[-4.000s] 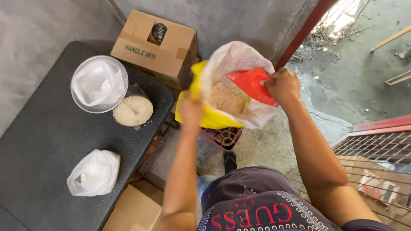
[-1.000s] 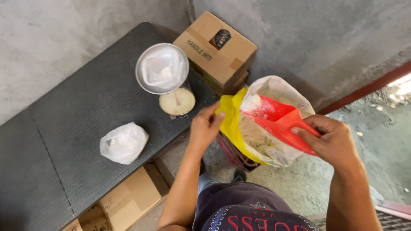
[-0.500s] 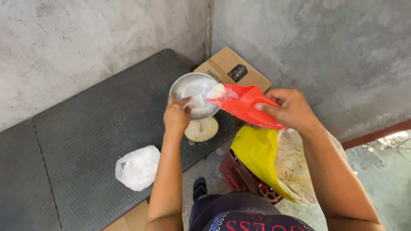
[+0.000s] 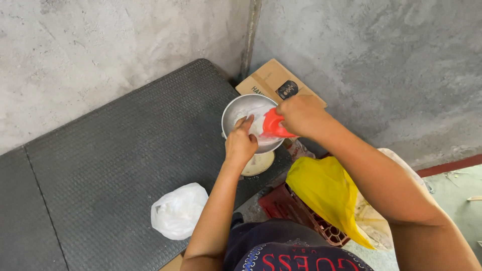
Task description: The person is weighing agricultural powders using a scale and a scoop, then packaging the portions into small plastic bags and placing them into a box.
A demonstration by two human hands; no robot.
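My right hand [image 4: 301, 115] grips a red plastic scoop [image 4: 274, 125] tipped down into a metal bowl [image 4: 240, 108] lined with a clear plastic bag. My left hand [image 4: 241, 143] holds the near edge of that bag open at the bowl's rim. The bowl rests on a small weighing scale [image 4: 258, 164] with a cream dial, near the right edge of the dark textured table [image 4: 115, 155]. White grain shows inside the bag under the scoop.
A tied white plastic bag [image 4: 178, 211] lies on the table near its front edge. A yellow and white sack [image 4: 331, 195] sits on a red crate [image 4: 296, 213] at my right. A cardboard box [image 4: 273, 83] stands against the concrete wall.
The scoop left the sack and moved left over the bowl, then tipped down into it. My left hand let go of the sack and now holds the bag in the bowl.
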